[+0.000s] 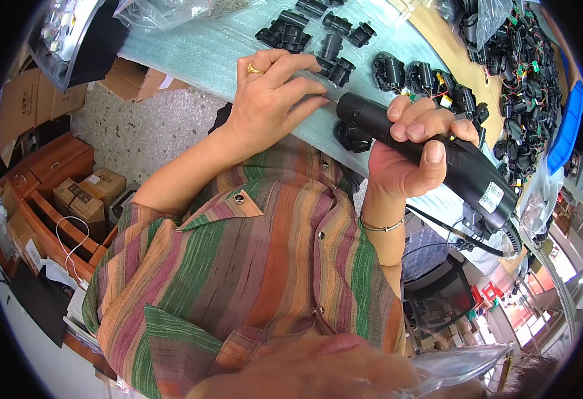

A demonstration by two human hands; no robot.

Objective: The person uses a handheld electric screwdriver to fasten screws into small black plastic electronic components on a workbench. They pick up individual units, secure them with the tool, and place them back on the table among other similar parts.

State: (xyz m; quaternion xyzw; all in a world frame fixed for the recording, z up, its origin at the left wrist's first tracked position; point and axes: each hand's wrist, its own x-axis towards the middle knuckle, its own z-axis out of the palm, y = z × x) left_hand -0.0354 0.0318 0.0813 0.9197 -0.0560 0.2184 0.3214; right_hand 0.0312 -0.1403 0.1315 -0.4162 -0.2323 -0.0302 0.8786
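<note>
My right hand [414, 136] is wrapped round a black corded electric screwdriver [481, 176], which lies slanted with its nose toward the left. Its thin metal bit [333, 96] reaches to the fingertips of my left hand [275, 96]. The left fingers are bent and drawn close together beside the bit; whatever they grip is too hidden to name. Just beyond those fingertips is a small black plastic motor-like part [337, 70]. Another black part [352, 136] lies under the screwdriver's nose, partly covered by it.
Several more black parts [285, 33] are spread over the pale green work mat [192, 60]. At the far right a large heap of black parts [521, 113] lies near a blue bin [566, 126]. The screwdriver's cord [458, 233] loops below. A clear plastic bag [165, 12] sits at the far left.
</note>
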